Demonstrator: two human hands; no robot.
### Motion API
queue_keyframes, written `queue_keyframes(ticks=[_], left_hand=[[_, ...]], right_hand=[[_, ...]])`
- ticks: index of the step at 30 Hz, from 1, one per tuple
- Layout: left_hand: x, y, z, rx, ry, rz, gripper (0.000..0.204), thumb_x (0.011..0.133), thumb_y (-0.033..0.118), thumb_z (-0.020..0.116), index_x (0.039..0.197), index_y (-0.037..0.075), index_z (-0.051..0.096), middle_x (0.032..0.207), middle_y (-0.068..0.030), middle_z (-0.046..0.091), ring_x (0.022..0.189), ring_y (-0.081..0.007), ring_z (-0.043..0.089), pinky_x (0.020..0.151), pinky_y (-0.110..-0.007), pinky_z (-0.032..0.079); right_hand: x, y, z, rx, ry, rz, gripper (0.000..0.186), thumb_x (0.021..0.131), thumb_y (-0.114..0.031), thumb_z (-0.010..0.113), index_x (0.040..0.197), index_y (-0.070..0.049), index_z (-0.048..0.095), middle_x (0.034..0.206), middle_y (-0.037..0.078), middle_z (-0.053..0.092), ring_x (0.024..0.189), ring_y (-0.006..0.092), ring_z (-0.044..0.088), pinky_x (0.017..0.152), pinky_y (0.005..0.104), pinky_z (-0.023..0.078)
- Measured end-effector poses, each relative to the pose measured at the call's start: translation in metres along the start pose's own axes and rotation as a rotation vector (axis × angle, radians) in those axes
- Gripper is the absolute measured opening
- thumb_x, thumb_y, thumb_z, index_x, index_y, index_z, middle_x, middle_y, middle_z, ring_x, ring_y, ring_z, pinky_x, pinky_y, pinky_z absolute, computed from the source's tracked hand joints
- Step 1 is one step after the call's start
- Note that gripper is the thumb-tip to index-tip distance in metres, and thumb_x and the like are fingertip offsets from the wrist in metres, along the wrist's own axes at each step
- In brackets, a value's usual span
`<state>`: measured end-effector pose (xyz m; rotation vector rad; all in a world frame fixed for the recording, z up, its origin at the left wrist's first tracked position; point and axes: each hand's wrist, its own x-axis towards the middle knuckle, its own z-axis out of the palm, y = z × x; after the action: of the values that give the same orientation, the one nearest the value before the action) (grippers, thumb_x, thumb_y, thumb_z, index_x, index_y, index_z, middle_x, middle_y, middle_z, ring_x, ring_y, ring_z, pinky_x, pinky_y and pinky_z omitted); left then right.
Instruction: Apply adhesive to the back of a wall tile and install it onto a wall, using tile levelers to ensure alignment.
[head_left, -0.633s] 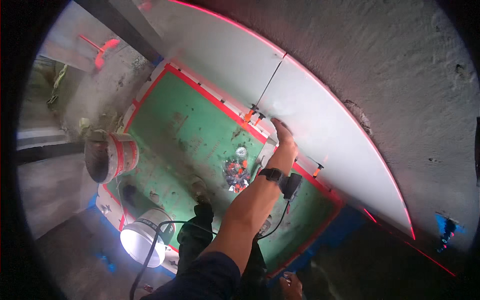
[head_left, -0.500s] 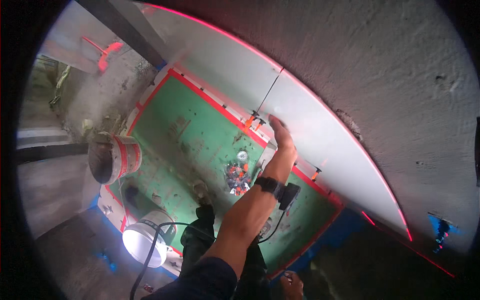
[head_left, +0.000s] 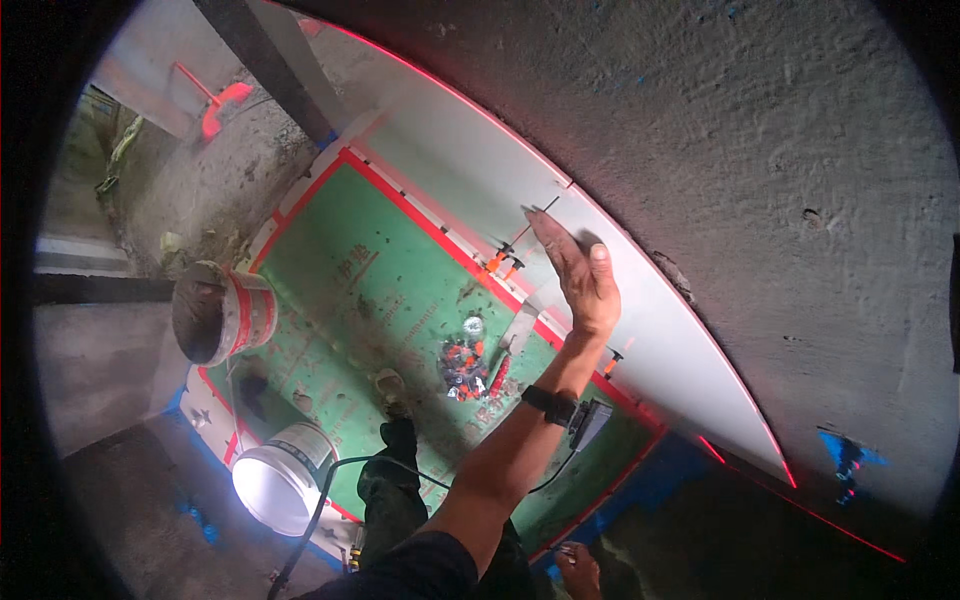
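Note:
My left hand (head_left: 575,270), wearing a dark watch, lies with straight fingers against a large white tile panel (head_left: 680,330), its fingertips at a vertical joint. Orange clips with black tops (head_left: 498,258) sit low on that joint, beside the hand. Below them on a green protective sheet (head_left: 330,230) are a bag of orange and black pieces (head_left: 462,370) and a red-handled tool (head_left: 498,375). My right hand (head_left: 580,568) is low at the right, fingers curled round something small and pale that I cannot make out.
Two buckets, one dirty (head_left: 200,315) and one white (head_left: 268,485), are at the left, with a dark cable (head_left: 330,490) crossing near my legs. A grey plastered wall (head_left: 800,150) rises behind the tile. A red laser line runs along the panel's edge. Blue material borders the green sheet.
My left hand has moved up and across the tile to the joint, with its thumb now showing. The view has shifted slightly.

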<state>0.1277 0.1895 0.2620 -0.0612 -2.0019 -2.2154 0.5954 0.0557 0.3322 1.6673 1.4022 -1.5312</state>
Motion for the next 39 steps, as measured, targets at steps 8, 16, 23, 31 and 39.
queue_keyframes(ticks=[8,16,23,31,39], left_hand=[[0.017,0.030,-0.004,0.077,-0.034,0.222,0.096,0.099,0.065,0.030,0.154,-0.006,-0.004,0.161,-0.0322,-0.004,0.150,-0.0459,-0.002,0.121,-0.053,0.003],[0.002,0.034,-0.012,0.137,-0.138,0.296,0.094,0.097,0.055,0.044,0.155,-0.004,0.001,0.160,-0.0321,-0.002,0.149,-0.0484,0.004,0.120,-0.055,0.011],[0.014,0.026,-0.040,0.324,-0.278,0.358,0.140,0.061,0.046,0.090,0.157,0.001,-0.002,0.162,-0.0281,-0.003,0.150,-0.0456,0.006,0.121,-0.051,0.017],[0.025,0.006,-0.054,0.658,-0.335,0.610,0.138,0.060,0.067,0.078,0.152,-0.011,0.010,0.157,-0.0359,0.009,0.145,-0.0508,0.017,0.118,-0.057,0.022],[0.027,-0.008,-0.053,0.678,-0.366,0.586,0.143,0.060,0.068,0.079,0.155,-0.004,0.000,0.158,-0.0362,0.002,0.148,-0.0502,0.007,0.119,-0.059,0.013]], right_hand=[[-0.012,0.000,0.005,0.049,0.028,-0.083,0.030,0.097,-0.025,0.057,0.123,-0.009,0.060,0.104,0.014,0.069,0.095,0.0285,0.068,0.080,0.0393,0.055],[0.010,0.014,0.011,-0.169,0.130,-0.276,0.033,0.089,-0.025,0.069,0.112,-0.002,0.065,0.098,0.015,0.071,0.090,0.0254,0.069,0.077,0.0389,0.055],[0.059,-0.101,-0.001,-0.374,0.444,-0.750,0.032,0.084,-0.019,0.074,0.066,-0.001,0.054,0.059,0.013,0.053,0.053,0.0178,0.053,0.050,0.0373,0.039],[0.109,-0.315,0.042,-0.148,0.487,-1.357,0.039,0.092,-0.010,0.063,0.059,-0.001,0.043,0.052,0.008,0.038,0.048,0.0142,0.034,0.046,0.0351,0.028],[0.148,-0.366,0.037,-0.218,0.544,-1.330,0.039,0.093,-0.017,0.064,0.061,-0.001,0.049,0.054,0.015,0.044,0.047,0.0212,0.035,0.047,0.0374,0.034]])
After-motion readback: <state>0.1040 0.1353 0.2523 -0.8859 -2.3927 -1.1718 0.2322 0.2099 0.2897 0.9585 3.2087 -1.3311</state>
